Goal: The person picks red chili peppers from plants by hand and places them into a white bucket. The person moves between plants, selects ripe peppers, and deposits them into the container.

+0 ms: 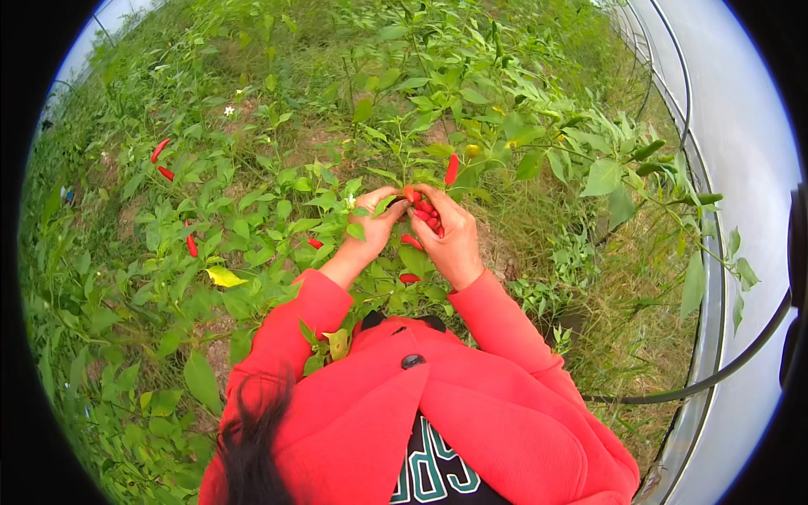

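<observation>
My right hand (453,228) is curled around a cluster of red chili peppers (427,211). Its thumb and fingertips meet those of my left hand (374,228) in front of my chest. An orange-red chili (409,193) shows at the fingertips, between both hands. Green leaves cover part of my left fingers, so what they pinch is hidden. Just beyond my right hand a red chili (452,169) stands upright on the plant. Below the hands, two more red chilies, one close to my right palm (411,242) and one lower (409,278), show among the leaves.
Leafy chili plants (252,240) spread ahead and left, with red chilies (191,240) among them. At right, a branch bears green chilies (697,199). Dry grass (606,278) borders a plastic-sheet greenhouse wall (745,208). A dark hose (707,382) curves at lower right.
</observation>
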Available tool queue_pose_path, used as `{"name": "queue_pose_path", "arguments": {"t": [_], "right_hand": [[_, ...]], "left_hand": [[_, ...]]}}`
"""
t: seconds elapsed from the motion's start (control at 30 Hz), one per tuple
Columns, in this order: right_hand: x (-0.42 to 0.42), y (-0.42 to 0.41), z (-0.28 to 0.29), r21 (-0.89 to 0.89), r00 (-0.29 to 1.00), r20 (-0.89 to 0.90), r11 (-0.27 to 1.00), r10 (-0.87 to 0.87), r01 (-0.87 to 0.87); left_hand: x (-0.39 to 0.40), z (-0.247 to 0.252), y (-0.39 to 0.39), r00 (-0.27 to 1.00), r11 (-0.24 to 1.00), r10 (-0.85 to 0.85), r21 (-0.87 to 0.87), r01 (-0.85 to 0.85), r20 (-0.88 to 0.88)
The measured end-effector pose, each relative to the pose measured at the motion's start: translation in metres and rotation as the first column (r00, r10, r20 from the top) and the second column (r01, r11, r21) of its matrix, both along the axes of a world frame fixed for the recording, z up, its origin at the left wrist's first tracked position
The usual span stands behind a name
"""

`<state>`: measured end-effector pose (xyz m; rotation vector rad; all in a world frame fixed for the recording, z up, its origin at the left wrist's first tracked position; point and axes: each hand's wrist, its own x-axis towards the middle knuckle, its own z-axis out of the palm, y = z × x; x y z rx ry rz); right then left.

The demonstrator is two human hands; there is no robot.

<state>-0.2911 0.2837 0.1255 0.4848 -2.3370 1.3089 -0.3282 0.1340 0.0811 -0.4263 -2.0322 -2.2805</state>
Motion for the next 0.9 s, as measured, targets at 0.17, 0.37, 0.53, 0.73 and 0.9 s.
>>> {"name": "queue_pose_path", "arguments": {"t": [0.17,0.37,0.53,0.73,0.9], "right_hand": [[-0.004,-0.001,-0.012,0.185,0.974,-0.222,0.983,0.049,-0.007],[-0.008,0.006,-0.023,0.298,0.912,-0.385,0.955,0.138,-0.019],[-0.008,0.004,-0.028,0.269,0.906,-0.391,0.961,0.165,-0.058],[-0.006,0.003,-0.027,0.264,0.901,-0.395,0.961,0.180,-0.076],[0.001,-0.003,-0.020,0.137,0.927,-0.343,0.985,0.149,-0.108]], "left_hand": [[0.003,0.004,-0.005,0.985,0.994,-0.022,0.111,0.003,0.169],[0.010,0.002,-0.006,0.919,0.948,-0.125,0.318,-0.001,0.374],[0.014,0.002,-0.011,0.913,0.924,-0.172,0.381,0.019,0.370],[0.014,-0.001,-0.012,0.909,0.914,-0.191,0.405,0.026,0.371],[0.016,0.000,-0.014,0.886,0.918,-0.194,0.397,0.013,0.421]]}}
